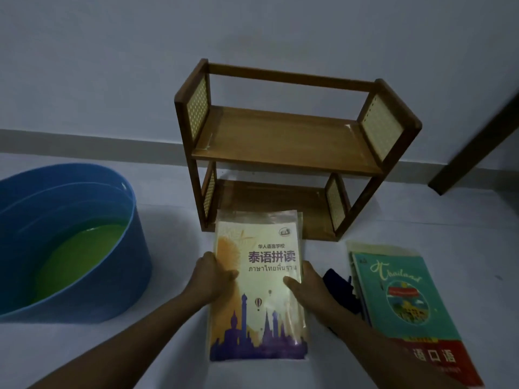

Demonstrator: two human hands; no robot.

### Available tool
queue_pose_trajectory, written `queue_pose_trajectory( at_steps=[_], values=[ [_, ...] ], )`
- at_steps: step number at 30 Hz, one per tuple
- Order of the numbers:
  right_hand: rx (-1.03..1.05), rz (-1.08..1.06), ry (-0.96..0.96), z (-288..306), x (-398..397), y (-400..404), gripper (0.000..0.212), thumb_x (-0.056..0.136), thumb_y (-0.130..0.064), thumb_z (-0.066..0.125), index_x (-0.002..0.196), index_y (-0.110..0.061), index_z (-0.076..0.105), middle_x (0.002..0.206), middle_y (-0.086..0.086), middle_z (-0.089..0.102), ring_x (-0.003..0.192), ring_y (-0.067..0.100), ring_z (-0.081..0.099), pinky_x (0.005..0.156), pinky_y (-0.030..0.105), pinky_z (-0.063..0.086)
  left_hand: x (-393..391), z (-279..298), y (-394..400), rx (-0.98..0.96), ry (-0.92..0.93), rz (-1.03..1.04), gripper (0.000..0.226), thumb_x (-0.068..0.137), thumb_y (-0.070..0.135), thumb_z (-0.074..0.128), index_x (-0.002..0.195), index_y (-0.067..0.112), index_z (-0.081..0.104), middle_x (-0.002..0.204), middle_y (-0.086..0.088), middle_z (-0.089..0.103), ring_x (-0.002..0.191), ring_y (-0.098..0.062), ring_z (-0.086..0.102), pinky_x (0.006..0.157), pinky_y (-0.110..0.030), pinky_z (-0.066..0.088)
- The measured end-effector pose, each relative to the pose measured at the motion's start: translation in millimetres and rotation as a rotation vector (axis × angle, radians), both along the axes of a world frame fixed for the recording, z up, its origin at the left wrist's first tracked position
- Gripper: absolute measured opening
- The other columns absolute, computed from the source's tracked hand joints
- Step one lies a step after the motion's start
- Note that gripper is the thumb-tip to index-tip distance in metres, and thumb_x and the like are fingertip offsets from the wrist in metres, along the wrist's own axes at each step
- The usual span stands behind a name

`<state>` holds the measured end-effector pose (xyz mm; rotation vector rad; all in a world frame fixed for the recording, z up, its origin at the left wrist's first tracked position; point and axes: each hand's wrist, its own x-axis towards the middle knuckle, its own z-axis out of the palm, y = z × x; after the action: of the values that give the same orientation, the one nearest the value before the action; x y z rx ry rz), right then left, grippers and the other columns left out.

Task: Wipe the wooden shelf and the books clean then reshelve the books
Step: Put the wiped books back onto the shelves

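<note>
The two arms come up from the bottom of the frame, and the left hand (212, 276) and right hand (307, 287) grip the yellow book (258, 290) by its two long sides, thumbs on the cover, fingers curled under. The book sits in the lower middle, and more thin books seem stacked just under it.

To do this step well, I think both hands should keep the stack even and slide it flat onto a board without bending the corners.

Counting from big to small: one blue tub (70, 242) at the left with green water inside. One wooden shelf (283, 144) in the middle, against the wall, with two boards, both bare. One pile of green books (407, 299) at the lower right; I cannot tell how many. One dark cloth (339, 293) between that pile and the right hand.
</note>
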<state>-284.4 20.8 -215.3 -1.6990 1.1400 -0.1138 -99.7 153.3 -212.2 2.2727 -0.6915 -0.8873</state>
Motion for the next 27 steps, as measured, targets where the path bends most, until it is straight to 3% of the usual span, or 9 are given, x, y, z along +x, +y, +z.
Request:
queue_pose_trajectory(
  at_steps=[4,6,10,12,13,18,22,24,27],
  values=[
    [-0.110,0.027,0.235,-33.2,10.3,-10.3,0.040,0.088,-0.027,0.062,0.122,-0.011,0.052,0.121,0.012,0.055,0.104,0.025,0.058,0.088,0.035,0.052,-3.4,-26.4,-3.7,0.250,-0.159,-0.041,0.051,0.089,0.039,0.057,0.127,0.009,0.041,0.130,-0.017,0.040,0.114,-0.032,0.048,0.091,-0.037,0.046],
    [-0.092,0.031,0.302,-41.4,12.1,-10.8,0.048,0.087,-0.033,0.062,0.127,-0.011,0.048,0.123,0.013,0.053,0.107,0.028,0.058,0.087,0.033,0.052,-9.3,-37.6,-3.3,0.236,-0.009,0.026,0.056,0.082,0.033,0.059,0.128,0.010,0.037,0.128,-0.016,0.045,0.113,-0.034,0.051,0.091,-0.041,0.048],
    [0.405,-0.194,0.039,-38.5,15.1,-14.2,0.060,0.072,-0.030,0.077,0.122,-0.005,0.056,0.111,0.012,0.069,0.097,0.030,0.068,0.086,0.045,0.056,2.0,-33.2,-0.8,-0.024,0.547,0.337,0.048,0.076,0.024,0.072,0.114,0.003,0.052,0.105,-0.017,0.067,0.089,-0.033,0.069,0.068,-0.041,0.059],
    [0.601,-0.245,-0.063,-28.1,11.1,-16.8,0.043,0.075,-0.012,0.076,0.113,0.003,0.063,0.104,0.021,0.071,0.095,0.038,0.069,0.088,0.055,0.053,5.3,-23.8,2.1,-0.113,0.820,0.390,0.043,0.078,0.016,0.074,0.115,0.001,0.060,0.104,-0.022,0.071,0.093,-0.040,0.069,0.079,-0.054,0.057],
    [0.640,-0.231,-0.094,-22.5,9.9,-17.3,0.037,0.076,-0.004,0.074,0.111,0.004,0.065,0.103,0.023,0.071,0.096,0.040,0.068,0.090,0.057,0.052,4.4,-12.7,2.6,-0.116,0.839,0.348,0.039,0.080,0.015,0.071,0.115,0.002,0.061,0.104,-0.021,0.071,0.095,-0.041,0.068,0.084,-0.059,0.054],
    [0.536,-0.052,-0.347,8.9,0.9,-14.5,0.043,0.079,0.004,0.069,0.119,-0.009,0.061,0.114,0.016,0.070,0.106,0.033,0.066,0.094,0.055,0.050,0.4,29.2,2.0,-0.324,0.621,0.055,0.027,0.091,0.008,0.058,0.117,0.015,0.057,0.107,-0.010,0.072,0.099,-0.029,0.069,0.086,-0.054,0.055],
    [0.266,0.042,-0.485,46.7,-6.4,-14.8,0.053,0.078,0.003,0.073,0.125,-0.010,0.053,0.116,0.011,0.069,0.107,0.027,0.066,0.089,0.046,0.055,-6.5,76.7,17.2,-0.574,0.451,-0.076,0.038,0.089,0.010,0.061,0.115,0.033,0.047,0.108,0.013,0.068,0.100,-0.006,0.068,0.070,-0.027,0.059],
    [0.182,0.046,-0.489,60.8,-8.8,-11.9,0.052,0.077,0.004,0.074,0.124,-0.008,0.055,0.115,0.009,0.070,0.106,0.024,0.067,0.086,0.041,0.057,-6.6,86.0,25.6,-0.603,0.358,-0.094,0.045,0.084,0.020,0.065,0.119,0.038,0.044,0.110,0.023,0.065,0.104,-0.002,0.064,0.074,-0.025,0.058],
    [0.162,0.015,-0.503,65.1,-16.0,-2.2,0.051,0.075,-0.001,0.077,0.121,-0.009,0.057,0.113,0.005,0.071,0.105,0.021,0.068,0.084,0.040,0.057,-3.9,85.0,35.5,-0.596,0.251,-0.131,0.047,0.079,0.026,0.067,0.121,0.033,0.048,0.115,0.021,0.065,0.107,-0.002,0.063,0.081,-0.025,0.057]
  ],
)
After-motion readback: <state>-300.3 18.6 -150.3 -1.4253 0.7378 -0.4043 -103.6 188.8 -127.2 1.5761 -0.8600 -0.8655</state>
